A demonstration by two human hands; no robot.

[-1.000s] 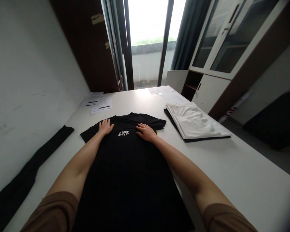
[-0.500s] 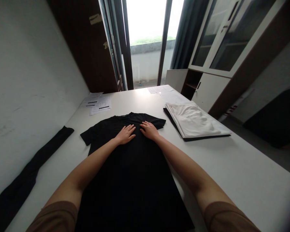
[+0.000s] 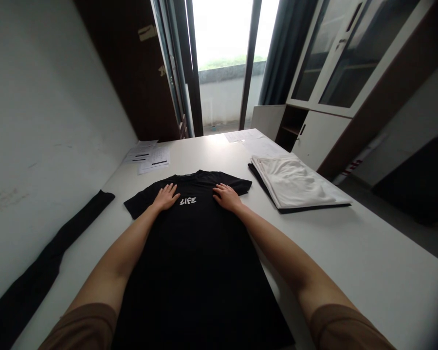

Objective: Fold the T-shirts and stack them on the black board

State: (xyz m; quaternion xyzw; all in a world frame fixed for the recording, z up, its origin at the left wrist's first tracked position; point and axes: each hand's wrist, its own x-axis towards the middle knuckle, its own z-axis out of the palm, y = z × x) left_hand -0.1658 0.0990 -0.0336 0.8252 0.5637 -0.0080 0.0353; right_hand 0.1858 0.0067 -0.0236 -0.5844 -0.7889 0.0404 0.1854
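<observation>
A black T-shirt [image 3: 200,262] lies spread on the white table, its collar toward the far side and its hem near me. Small white lettering shows on its chest. My left hand [image 3: 166,197] rests open on the left side of the chest, beside the lettering, fingers apart. On the right side of the chest my right hand [image 3: 227,196] lies flat, also open. Neither hand grips the fabric.
Folded white cloth [image 3: 295,182] lies on black cloth at the right. A long black garment [image 3: 58,248] runs along the left wall. Papers [image 3: 153,158] lie at the back left, more papers [image 3: 244,137] at the back of the white table [image 3: 343,243]. A cabinet [image 3: 323,136] stands behind, right.
My left hand has slid left across the shirt, away from my right hand, and the white lettering now shows between them. My right hand has stayed almost where it was.
</observation>
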